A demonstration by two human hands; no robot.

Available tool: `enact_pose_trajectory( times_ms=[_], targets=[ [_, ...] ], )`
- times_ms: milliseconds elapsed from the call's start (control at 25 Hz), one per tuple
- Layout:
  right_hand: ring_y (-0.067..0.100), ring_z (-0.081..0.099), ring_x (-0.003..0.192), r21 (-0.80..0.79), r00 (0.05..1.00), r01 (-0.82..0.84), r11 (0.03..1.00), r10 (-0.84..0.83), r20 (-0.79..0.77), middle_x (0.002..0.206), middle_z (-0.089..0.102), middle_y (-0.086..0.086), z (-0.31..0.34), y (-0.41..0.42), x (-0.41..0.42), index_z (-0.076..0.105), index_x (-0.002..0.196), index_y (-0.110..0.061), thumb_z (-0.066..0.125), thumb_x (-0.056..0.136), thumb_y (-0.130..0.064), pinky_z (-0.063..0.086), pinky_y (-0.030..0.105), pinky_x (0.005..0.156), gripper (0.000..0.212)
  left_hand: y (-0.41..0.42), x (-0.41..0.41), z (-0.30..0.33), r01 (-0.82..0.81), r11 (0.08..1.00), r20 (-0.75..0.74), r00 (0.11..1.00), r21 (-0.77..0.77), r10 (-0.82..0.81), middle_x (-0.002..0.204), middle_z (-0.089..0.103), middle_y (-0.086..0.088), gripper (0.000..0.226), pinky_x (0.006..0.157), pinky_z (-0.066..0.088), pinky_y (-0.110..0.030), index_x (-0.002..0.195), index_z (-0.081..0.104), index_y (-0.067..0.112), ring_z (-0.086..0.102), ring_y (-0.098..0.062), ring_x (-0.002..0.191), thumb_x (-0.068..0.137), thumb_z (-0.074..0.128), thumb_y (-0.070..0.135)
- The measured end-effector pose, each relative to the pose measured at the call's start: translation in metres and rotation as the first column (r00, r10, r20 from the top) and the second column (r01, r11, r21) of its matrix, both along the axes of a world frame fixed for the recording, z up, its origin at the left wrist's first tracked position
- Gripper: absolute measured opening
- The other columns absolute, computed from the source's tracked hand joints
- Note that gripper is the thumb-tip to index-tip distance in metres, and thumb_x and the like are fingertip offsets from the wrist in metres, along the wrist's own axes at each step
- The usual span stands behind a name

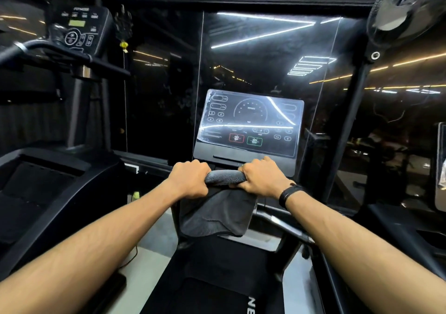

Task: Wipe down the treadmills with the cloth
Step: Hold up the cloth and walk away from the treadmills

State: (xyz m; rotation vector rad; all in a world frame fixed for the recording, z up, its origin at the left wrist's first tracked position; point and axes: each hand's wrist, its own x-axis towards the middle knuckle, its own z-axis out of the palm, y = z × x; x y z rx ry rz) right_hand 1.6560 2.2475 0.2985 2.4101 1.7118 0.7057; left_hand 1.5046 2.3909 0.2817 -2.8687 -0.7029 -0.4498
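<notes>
I count two hands: my left hand (190, 179) and right hand (261, 177) each curl tight around one dark cloth (217, 213), bunched between them below one console (249, 120) at twelve o'clock. A second machine (79, 28) at ten o'clock is cut off; my fingertips are hidden.

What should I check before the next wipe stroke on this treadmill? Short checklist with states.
1. Left hand grips the cloth: ok.
2. Right hand grips the cloth: ok.
3. Cloth stretched between both hands over the front handlebar, its tail hanging free: ok.
4. Console screen clear of both hands, no buttons pressed: ok.
5. Console screen already wiped: cannot tell, glare covers it.
6. Running belt clear below the cloth: ok.
</notes>
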Motion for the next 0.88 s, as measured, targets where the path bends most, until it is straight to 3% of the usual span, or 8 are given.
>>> enact_pose_trajectory(
  times_ms=[200, 440, 720, 880],
  targets=[
    [0.031, 0.065, 0.097, 0.029, 0.998, -0.001, 1.000, 0.000, 0.065, 0.097, 0.072, 0.008, 0.025, 0.031, 0.048, 0.066, 0.095, -0.019, 0.051, 0.092, -0.068, 0.037, 0.040, 0.093, 0.052, 0.027, 0.042, 0.031, -0.002, 1.000, 0.042, 0.999, 0.030, 0.001, 0.120, 0.061, -0.011, 0.039, 0.089, 0.046, -0.036, 0.121, 0.060, 0.020, 0.061, -0.034, 0.112, 0.082, 0.056, 0.022],
    [0.029, 0.065, 0.100, 0.042, 0.994, 0.025, 0.999, -0.029, 0.107, 0.099, 0.072, 0.006, 0.038, 0.059, 0.086, 0.066, 0.099, -0.024, 0.048, 0.091, -0.071, 0.037, 0.040, 0.093, 0.050, 0.066, 0.084, 0.042, 0.057, 0.997, 0.073, 0.995, 0.053, -0.061, 0.116, 0.063, -0.011, 0.037, 0.084, 0.046, -0.037, 0.117, 0.062, 0.018, 0.062, -0.034, 0.109, 0.080, 0.056, 0.022],
    [0.030, 0.065, 0.100, 0.049, 0.972, 0.220, 0.974, -0.223, 0.076, 0.099, 0.072, 0.007, 0.033, 0.068, 0.096, 0.066, 0.105, -0.024, 0.047, 0.092, -0.070, 0.038, 0.041, 0.095, 0.051, 0.104, 0.126, 0.041, 0.259, 0.965, 0.041, 0.964, 0.045, -0.261, 0.106, 0.062, -0.011, 0.028, 0.073, 0.037, -0.034, 0.105, 0.060, 0.016, 0.062, -0.036, 0.102, 0.077, 0.055, 0.017],
    [0.030, 0.065, 0.099, 0.048, 0.935, 0.349, 0.936, -0.351, 0.055, 0.097, 0.073, 0.006, 0.027, 0.059, 0.092, 0.067, 0.105, -0.025, 0.046, 0.092, -0.070, 0.039, 0.040, 0.093, 0.052, 0.110, 0.144, 0.038, 0.390, 0.921, 0.019, 0.921, 0.022, -0.390, 0.106, 0.062, -0.011, 0.033, 0.079, 0.044, -0.036, 0.109, 0.062, 0.016, 0.061, -0.035, 0.102, 0.077, 0.055, 0.017]
  ],
)
